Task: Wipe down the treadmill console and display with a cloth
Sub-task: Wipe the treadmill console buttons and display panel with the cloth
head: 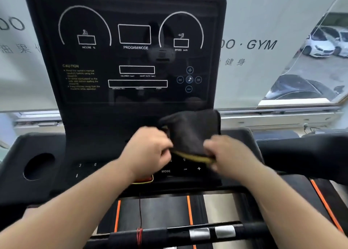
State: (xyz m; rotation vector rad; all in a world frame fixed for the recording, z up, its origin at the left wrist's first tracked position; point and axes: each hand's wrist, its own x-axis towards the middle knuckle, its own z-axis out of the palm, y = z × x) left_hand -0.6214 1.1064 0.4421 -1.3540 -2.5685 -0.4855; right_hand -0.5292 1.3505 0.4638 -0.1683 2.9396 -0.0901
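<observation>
A dark grey cloth (190, 132) with a yellow edge is held up between both hands, just above the treadmill's lower console (94, 169). My left hand (148, 150) pinches its left side. Gripping the yellow edge at the lower right is my right hand (224, 152). The black upright display (131, 60) stands behind, dark, with white outlines, the words PROGAM/MODE and round music buttons. The cloth hangs in front of the panel's lower right part, and I cannot tell whether it touches.
A round cup holder (38, 166) sits in the console's left wing. The black handlebar (188, 233) with silver pulse sensors crosses the bottom. Another treadmill's arm (301, 150) is at the right. A frosted window (263, 47) lettered GYM is behind, with parked cars outside.
</observation>
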